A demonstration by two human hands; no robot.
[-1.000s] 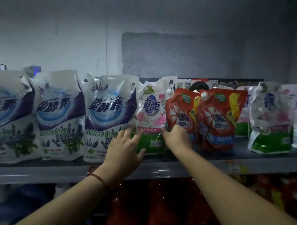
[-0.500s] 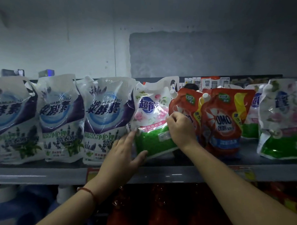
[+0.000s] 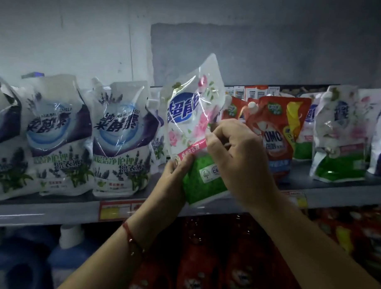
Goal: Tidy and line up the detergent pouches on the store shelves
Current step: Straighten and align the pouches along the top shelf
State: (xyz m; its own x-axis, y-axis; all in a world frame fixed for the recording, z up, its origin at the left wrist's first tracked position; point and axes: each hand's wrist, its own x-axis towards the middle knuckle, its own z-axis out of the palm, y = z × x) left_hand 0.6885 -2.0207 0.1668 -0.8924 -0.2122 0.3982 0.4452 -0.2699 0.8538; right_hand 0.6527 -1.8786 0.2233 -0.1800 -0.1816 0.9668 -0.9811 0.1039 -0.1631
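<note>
Both hands are gripping the rose-print pouch (image 3: 192, 122): the left hand (image 3: 173, 178) is clutching its lower left edge, the right hand (image 3: 238, 159) is curling round its right side. The pouch is tilting above the shelf edge (image 3: 53, 213), lavender pouches (image 3: 120, 139) standing left of the hands, red pouches (image 3: 278, 134) just right.

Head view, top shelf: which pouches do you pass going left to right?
Left purple lavender pouch → second purple lavender pouch → white-and-green floral pouch held off the shelf by left hand and right hand → red OMO pouch → white-and-green pouch.
</note>
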